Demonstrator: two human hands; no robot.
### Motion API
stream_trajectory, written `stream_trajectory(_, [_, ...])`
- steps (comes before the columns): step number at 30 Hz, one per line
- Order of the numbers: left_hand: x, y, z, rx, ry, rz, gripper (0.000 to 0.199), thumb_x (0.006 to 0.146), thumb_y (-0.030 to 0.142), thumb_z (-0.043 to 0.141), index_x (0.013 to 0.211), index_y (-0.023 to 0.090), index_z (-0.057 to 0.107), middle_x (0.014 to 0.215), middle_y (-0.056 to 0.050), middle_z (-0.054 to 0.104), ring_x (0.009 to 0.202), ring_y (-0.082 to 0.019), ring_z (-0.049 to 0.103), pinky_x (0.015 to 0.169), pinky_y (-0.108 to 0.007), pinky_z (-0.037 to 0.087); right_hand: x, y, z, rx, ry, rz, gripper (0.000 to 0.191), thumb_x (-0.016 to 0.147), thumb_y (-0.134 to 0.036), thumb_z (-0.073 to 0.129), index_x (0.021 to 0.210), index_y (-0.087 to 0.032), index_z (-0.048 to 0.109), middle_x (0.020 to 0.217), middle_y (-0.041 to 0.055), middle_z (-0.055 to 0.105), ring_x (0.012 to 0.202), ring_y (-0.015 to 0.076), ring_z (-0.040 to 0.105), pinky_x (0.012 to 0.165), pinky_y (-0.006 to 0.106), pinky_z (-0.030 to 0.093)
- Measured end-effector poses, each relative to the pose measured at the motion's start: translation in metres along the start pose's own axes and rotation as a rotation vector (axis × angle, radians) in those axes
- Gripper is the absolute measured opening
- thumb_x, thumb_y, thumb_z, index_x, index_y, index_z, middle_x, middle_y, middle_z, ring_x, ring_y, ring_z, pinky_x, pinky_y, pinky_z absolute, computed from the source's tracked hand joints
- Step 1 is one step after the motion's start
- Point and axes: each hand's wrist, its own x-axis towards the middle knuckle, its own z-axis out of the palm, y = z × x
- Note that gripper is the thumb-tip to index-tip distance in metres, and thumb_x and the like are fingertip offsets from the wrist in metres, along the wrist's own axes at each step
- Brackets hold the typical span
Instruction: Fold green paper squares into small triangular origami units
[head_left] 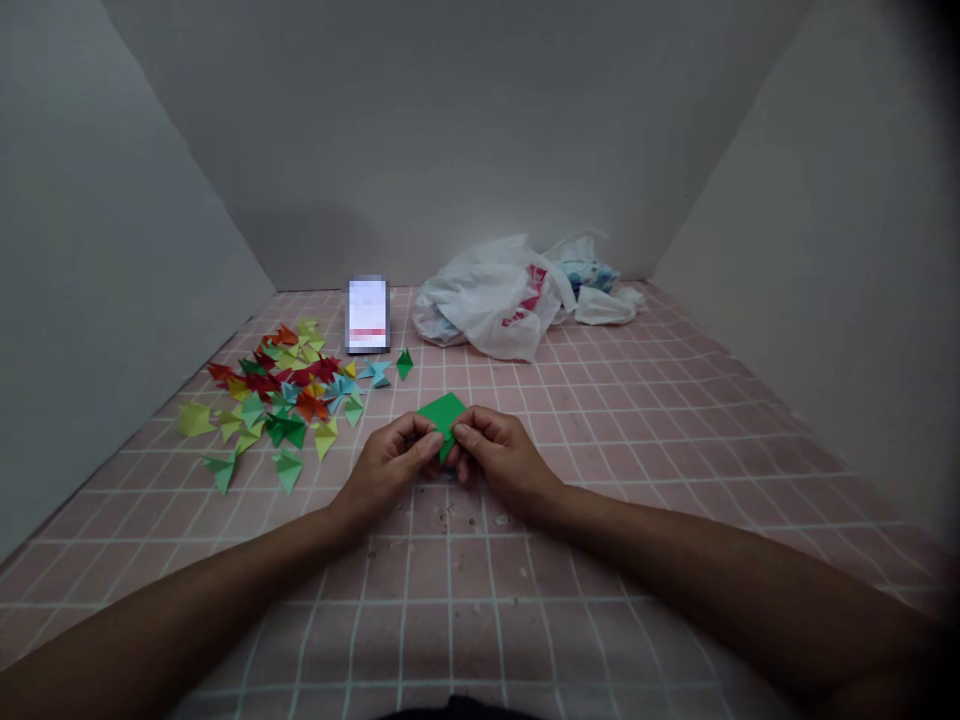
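The left hand [386,470] and the right hand [504,460] nearly meet at the centre of the view, both narrowed to tight pinches of thumb and fingers on a folded sheet of green origami paper [442,413]. The sheet stands tilted between them, its upper part clear of the fingers and a lower tip showing below them. With only fingertips on so small a sheet, an uneven pinch could probably let a layer slip and put a crease out of line, and too much pressure could mark the paper. Small pale scraps [465,520] lie on the pink tiled surface [667,420] just below the hands and could cling to the sheet if it were set down there. Just left of the left hand spreads a loose pile of folded paper pieces [274,390] in red, yellow, green and blue; a careless sweep of the left wrist could scatter it. Beyond the hands, a dark green folded piece [405,364] and a pale blue one [375,373] sit apart from the pile, near a phone [367,316] with a blurred screen. A white plastic bag [487,298] lies farther back against the grey wall [450,130].
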Motion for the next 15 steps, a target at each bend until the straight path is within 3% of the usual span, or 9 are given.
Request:
stream_trajectory(5, [0.0018, 0.0009, -0.0010, 0.017, 0.032, -0.056, 0.026, 0.077, 0.039, 0.072, 0.075, 0.017, 0.057, 0.065, 0.002, 0.062, 0.057, -0.011, 0.055, 0.056, -0.024, 0.046, 0.0020, -0.0033, -0.0012, -0.001, -0.024, -0.037, 0.027, 0.092, -0.042, 0.059, 0.079, -0.018, 0.057, 0.061, -0.0032, 0.060, 0.049, 0.0089, 0.052, 0.050, 0.023, 0.040])
stream_trajectory(10, [0.0026, -0.0001, -0.0006, 0.099, 0.040, -0.062, 0.022, 0.075, 0.033, 0.071, 0.073, 0.018, 0.055, 0.059, 0.004, 0.059, 0.053, -0.010, 0.053, 0.052, -0.022, 0.041, 0.0021, -0.0017, -0.0027, 0.005, -0.087, -0.004, 0.030, 0.083, -0.043, 0.072, 0.077, -0.017, 0.058, 0.066, -0.0028, 0.059, 0.052, 0.0083, 0.050, 0.050, 0.022, 0.037])
stream_trajectory(15, [0.0018, 0.0029, 0.0006, 0.052, 0.054, -0.069, 0.022, 0.074, 0.035, 0.069, 0.078, 0.019, 0.055, 0.062, 0.004, 0.058, 0.053, -0.010, 0.052, 0.052, -0.022, 0.043, 0.0032, -0.0020, -0.0041, -0.016, -0.098, -0.006, 0.028, 0.091, -0.043, 0.061, 0.080, -0.017, 0.059, 0.068, -0.0019, 0.060, 0.053, 0.0087, 0.051, 0.051, 0.024, 0.038])
